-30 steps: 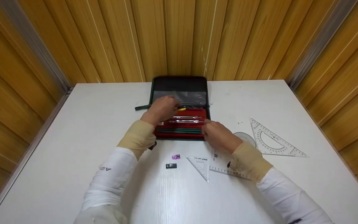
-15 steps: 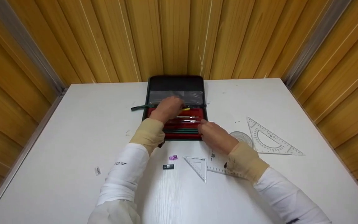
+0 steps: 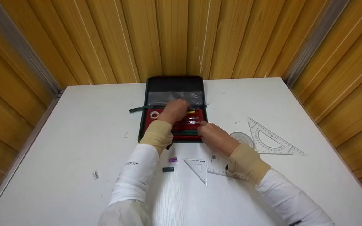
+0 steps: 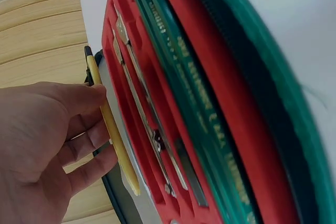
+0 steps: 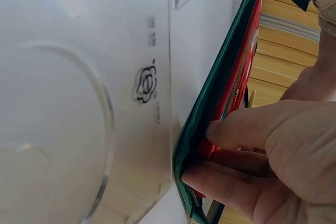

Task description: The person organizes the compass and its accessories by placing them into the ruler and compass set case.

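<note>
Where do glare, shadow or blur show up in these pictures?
Right wrist view: glare on the clear ruler; left wrist view: blurred lettering on the green pencils in the case; head view: soft shadow on the table beside the left sleeve.

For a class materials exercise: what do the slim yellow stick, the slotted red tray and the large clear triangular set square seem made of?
Slim yellow stick: plastic or painted wood, can't tell; smooth, evenly coloured surface.
Slotted red tray: probably moulded plastic, satin; slots have smooth, rounded edges.
Large clear set square: probably hard plastic, transparent; white tabletop shows through.
</note>
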Action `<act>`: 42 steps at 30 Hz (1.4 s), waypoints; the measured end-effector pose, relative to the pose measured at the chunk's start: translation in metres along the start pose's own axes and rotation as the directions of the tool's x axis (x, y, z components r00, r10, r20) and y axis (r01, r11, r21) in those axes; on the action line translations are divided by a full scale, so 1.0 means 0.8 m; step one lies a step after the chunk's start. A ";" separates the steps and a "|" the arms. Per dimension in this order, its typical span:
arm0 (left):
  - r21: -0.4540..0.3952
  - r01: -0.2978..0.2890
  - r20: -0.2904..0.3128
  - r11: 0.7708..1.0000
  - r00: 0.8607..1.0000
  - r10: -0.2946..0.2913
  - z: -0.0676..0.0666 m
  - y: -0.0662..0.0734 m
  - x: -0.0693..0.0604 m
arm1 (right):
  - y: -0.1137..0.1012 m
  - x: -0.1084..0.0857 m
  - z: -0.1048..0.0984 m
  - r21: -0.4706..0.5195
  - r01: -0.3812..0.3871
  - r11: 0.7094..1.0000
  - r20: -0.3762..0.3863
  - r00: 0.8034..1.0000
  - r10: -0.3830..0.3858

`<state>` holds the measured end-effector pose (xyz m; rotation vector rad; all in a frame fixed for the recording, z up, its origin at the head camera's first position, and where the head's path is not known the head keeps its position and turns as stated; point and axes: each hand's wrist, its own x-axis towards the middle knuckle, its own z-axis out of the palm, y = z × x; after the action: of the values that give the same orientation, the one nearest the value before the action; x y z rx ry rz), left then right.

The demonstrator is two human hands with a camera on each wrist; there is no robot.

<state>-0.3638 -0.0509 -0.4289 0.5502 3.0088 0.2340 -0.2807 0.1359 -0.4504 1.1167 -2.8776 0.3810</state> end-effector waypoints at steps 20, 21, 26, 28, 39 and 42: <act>0.088 -0.005 0.024 0.996 1.000 0.003 0.006 0.002 0.007 | -0.003 -0.002 0.000 -0.051 0.053 0.997 -0.013 0.998 -0.054; 0.087 -0.004 0.023 0.996 1.000 0.002 0.006 0.002 0.007 | -0.002 -0.002 0.001 -0.063 0.069 0.996 -0.028 0.997 -0.071; 0.067 -0.011 0.031 0.998 0.999 0.009 0.005 0.005 0.008 | 0.000 -0.004 0.005 -0.083 0.097 0.992 -0.058 0.993 -0.102; 0.056 -0.013 0.036 0.998 0.999 0.011 0.005 0.006 0.009 | 0.001 -0.004 0.005 -0.076 0.087 0.993 -0.049 0.995 -0.091; 0.038 -0.010 0.027 0.999 1.000 0.009 0.010 0.006 0.013 | 0.002 -0.004 0.006 -0.056 0.064 0.996 -0.028 0.997 -0.065; 0.002 -0.004 0.030 1.000 1.000 0.004 0.009 0.005 0.014 | 0.003 -0.004 0.005 -0.052 0.058 0.997 -0.025 0.998 -0.060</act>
<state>-0.3719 -0.0425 -0.4359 0.5542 2.9797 0.2208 -0.2795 0.1388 -0.4551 1.1756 -2.8071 0.3150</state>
